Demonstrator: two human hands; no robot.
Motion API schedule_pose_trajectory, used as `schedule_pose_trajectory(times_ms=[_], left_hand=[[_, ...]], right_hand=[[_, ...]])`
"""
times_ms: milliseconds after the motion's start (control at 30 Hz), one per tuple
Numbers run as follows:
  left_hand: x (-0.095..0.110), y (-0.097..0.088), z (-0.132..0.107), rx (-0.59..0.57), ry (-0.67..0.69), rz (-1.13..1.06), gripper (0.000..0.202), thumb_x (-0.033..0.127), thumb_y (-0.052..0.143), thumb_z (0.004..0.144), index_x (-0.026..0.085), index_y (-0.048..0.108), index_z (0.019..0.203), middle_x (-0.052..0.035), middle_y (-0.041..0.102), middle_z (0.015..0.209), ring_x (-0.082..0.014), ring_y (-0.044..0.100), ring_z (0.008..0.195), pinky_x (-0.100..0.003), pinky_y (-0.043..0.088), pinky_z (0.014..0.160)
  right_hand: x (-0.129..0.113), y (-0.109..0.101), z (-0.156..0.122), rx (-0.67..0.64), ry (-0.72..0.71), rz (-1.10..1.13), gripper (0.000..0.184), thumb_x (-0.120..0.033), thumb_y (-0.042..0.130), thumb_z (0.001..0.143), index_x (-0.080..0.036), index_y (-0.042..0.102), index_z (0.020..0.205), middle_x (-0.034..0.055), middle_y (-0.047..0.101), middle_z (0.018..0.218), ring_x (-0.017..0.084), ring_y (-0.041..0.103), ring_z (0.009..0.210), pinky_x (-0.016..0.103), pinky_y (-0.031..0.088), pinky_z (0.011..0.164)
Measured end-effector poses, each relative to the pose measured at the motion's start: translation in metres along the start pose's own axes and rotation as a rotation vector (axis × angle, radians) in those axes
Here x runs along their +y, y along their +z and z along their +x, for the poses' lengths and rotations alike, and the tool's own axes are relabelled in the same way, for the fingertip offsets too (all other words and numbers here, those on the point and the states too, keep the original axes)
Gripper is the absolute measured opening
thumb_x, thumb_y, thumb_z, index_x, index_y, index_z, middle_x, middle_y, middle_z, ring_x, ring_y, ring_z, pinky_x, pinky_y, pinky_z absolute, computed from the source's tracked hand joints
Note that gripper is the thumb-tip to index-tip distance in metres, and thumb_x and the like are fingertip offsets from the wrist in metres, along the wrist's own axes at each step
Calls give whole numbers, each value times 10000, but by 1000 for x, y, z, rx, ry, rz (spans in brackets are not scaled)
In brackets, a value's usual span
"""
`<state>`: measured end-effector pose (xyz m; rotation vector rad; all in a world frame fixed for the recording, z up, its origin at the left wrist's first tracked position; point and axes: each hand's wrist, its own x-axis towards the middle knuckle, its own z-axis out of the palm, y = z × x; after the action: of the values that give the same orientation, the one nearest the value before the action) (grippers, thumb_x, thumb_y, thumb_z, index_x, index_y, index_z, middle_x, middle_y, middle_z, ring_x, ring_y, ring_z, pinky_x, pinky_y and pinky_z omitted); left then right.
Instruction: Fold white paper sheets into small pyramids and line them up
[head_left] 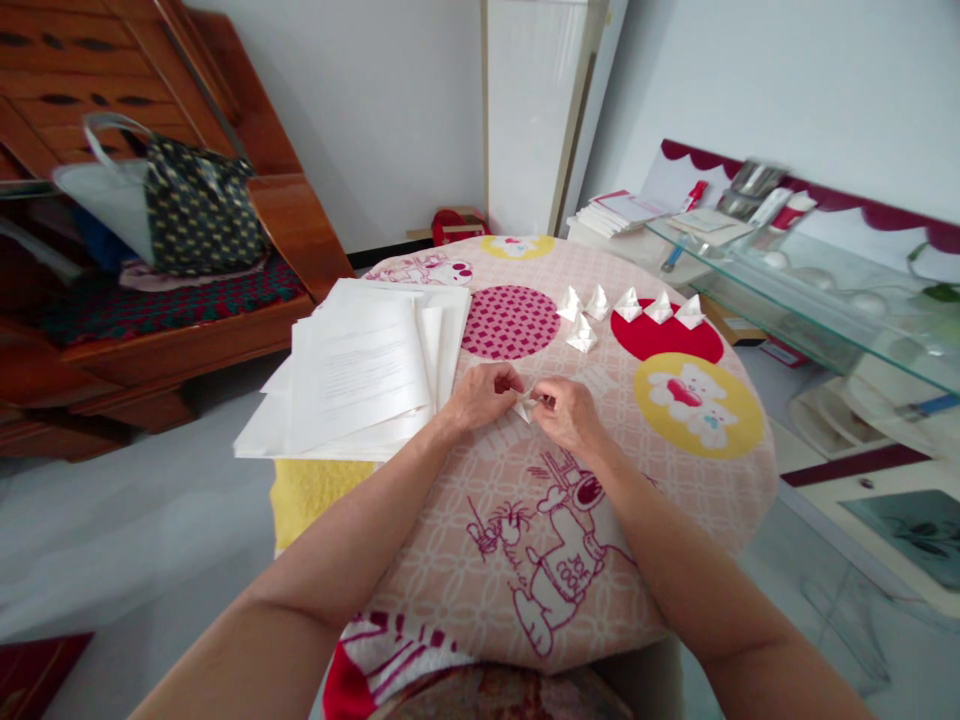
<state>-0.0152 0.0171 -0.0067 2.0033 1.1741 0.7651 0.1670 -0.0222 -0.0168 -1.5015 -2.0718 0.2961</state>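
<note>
A small folded piece of white paper (526, 407) is pinched between both hands above the middle of the round table. My left hand (484, 394) grips its left side with thumb and fingers closed. On the other side my right hand (568, 410) pinches it with curled fingers. Parts of the paper are hidden by the fingertips. Beyond the hands stand several folded paper boats (581, 335), white and pointed, some of them on a red patch of the cloth. To the left of my left hand lies a stack of paper sheets (360, 370), the top one printed with text.
A patterned pink tablecloth (450, 540) covers the table. At left is a wooden bench (292, 230) with a dotted bag (199, 205). On the right, a glass-topped stand (825, 300) holds papers, a metal pot and other items close to the table's edge.
</note>
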Motion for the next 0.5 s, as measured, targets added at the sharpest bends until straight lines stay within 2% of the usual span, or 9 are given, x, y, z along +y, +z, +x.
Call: schedule_pose_trajectory(times_ms=[167, 333, 500], left_hand=[[-4, -1, 0, -25, -6, -49, 133, 143, 601, 714, 147, 704, 798, -10, 690, 729, -122, 592, 657, -232, 440, 613], [-12, -4, 1, -74, -9, -122, 138, 170, 618, 718, 148, 698, 827, -31, 717, 787, -141, 640, 721, -236, 496, 645], [-14, -6, 2, -90, -5, -164, 133, 184, 633, 709, 149, 693, 823, -36, 725, 796, -146, 654, 746, -246, 527, 679]], right_hand=[[0, -3, 0, -21, -23, 3, 188, -26, 587, 758, -177, 692, 721, 47, 692, 755, 171, 583, 711, 284, 390, 675], [-7, -5, 0, -75, -27, -60, 108, -98, 646, 801, -169, 699, 738, 56, 685, 790, 162, 567, 702, 282, 377, 658], [-10, -1, -1, -85, -6, -145, 121, -148, 661, 847, -184, 711, 744, 48, 674, 809, 153, 551, 684, 282, 343, 627]])
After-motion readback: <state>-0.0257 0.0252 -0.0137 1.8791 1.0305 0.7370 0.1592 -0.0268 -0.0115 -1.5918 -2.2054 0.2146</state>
